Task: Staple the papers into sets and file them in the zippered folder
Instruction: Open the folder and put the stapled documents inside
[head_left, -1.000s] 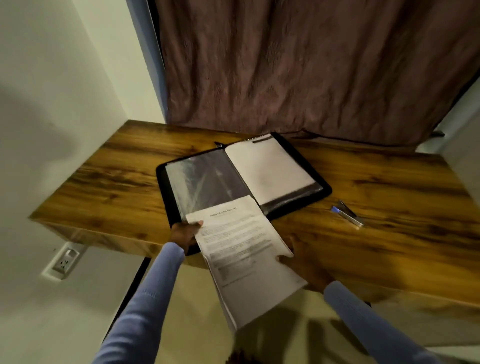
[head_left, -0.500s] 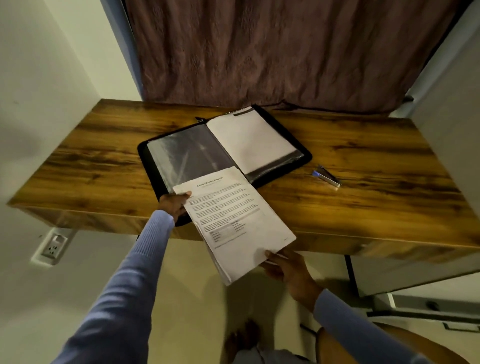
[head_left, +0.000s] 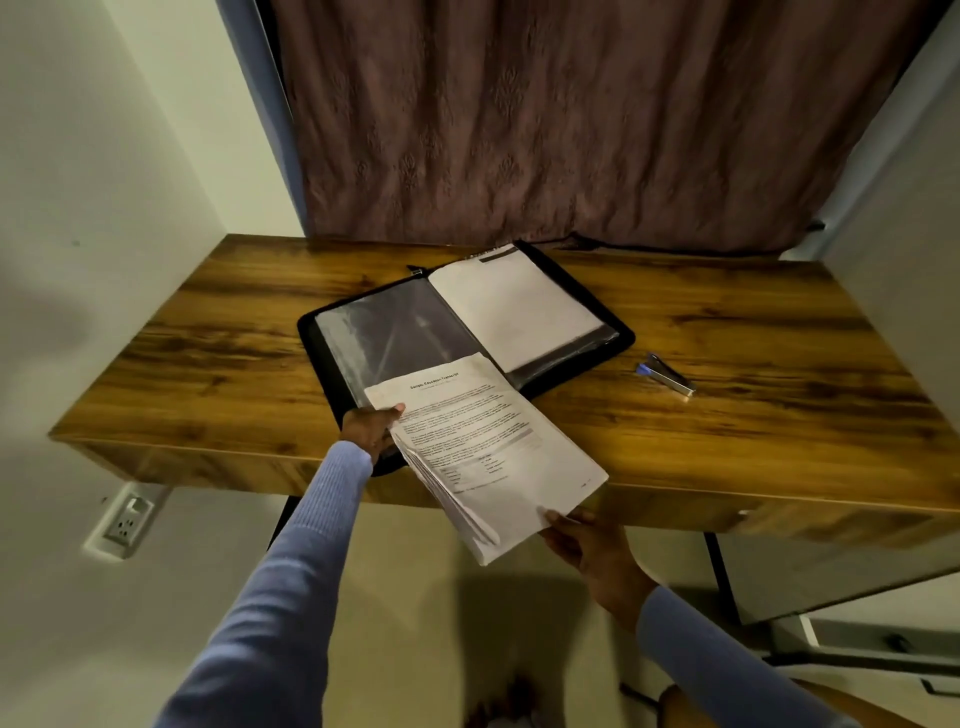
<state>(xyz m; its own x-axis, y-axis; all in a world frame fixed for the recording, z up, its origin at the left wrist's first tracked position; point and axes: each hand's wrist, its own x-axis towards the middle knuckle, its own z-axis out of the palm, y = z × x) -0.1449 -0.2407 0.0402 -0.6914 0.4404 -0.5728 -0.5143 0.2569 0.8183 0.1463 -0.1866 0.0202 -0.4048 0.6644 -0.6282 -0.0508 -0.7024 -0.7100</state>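
A stack of printed papers hangs over the desk's front edge, its far end lying on the open black zippered folder. My left hand pinches the stack's upper left corner. My right hand grips the stack's lower right corner below the desk edge. The folder lies open on the wooden desk, with clear sleeves on its left half and a white sheet on its right half. A small blue and silver stapler lies on the desk to the right of the folder.
A brown curtain hangs behind the desk. White walls close in on both sides, with a wall socket low on the left. A dark desk leg stands below on the right. The floor is beige.
The view has pulled back from the desk. My right hand slid from under the stack's right edge to its lower right corner. The stack's near end has fanned out slightly.
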